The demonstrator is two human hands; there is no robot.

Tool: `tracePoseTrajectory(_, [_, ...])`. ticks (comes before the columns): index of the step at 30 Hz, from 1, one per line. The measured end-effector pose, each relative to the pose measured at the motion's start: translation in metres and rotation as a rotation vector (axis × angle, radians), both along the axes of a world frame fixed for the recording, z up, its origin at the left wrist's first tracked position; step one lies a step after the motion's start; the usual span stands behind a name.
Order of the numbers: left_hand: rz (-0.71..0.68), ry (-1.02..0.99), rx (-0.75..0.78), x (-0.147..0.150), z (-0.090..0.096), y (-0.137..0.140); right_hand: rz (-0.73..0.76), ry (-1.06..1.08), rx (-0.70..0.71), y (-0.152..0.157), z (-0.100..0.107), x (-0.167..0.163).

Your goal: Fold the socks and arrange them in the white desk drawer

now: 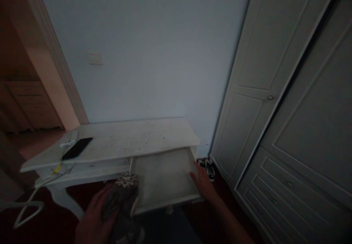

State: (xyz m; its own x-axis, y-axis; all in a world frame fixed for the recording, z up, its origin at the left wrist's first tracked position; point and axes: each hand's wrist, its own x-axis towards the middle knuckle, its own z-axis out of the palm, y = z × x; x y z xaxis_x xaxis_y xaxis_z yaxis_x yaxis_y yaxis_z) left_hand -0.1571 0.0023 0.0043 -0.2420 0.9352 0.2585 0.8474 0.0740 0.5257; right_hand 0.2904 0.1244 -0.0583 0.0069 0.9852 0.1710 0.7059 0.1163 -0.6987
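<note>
A white drawer [165, 178] stands pulled out from the white table [137, 136], and its bare inside shows. My left hand [96, 213] is closed around a bunched dark grey cloth [121, 200] with a pale pattern at its upper end. The cloth hangs by the drawer's left front corner; I cannot tell whether it touches the wood. At the drawer's right side, my right hand [203, 181] has its fingers stretched out and apart, by the side wall's upper edge. It holds nothing that I can see.
A dark phone [77, 148] lies on the table's left end, near a white cable [68, 143] and a yellow tag [57, 169]. Dark shoes [209, 170] stand on the floor between table and white wardrobe [247, 126]. A white metal frame [30, 203] juts in at lower left.
</note>
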Motion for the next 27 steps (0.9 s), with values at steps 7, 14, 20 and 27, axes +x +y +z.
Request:
tracePoseTrajectory(7, [0.035,0.055,-0.251,0.042,0.003,0.060,0.000,0.009,-0.026,0.000,0.000,0.000])
tracePoseTrajectory(14, [0.064,0.039,-0.253,0.039,0.008,0.127,0.002,-0.032,-0.051,-0.004,0.010,-0.001])
tracePoseTrajectory(20, [0.063,0.032,-0.270,0.029,0.005,0.114,0.011,-0.043,-0.064,-0.006,0.015,-0.002])
tracePoseTrajectory(27, [-0.024,-0.242,-0.203,0.002,-0.031,0.042,0.013,-0.065,-0.072,-0.008,0.012,-0.002])
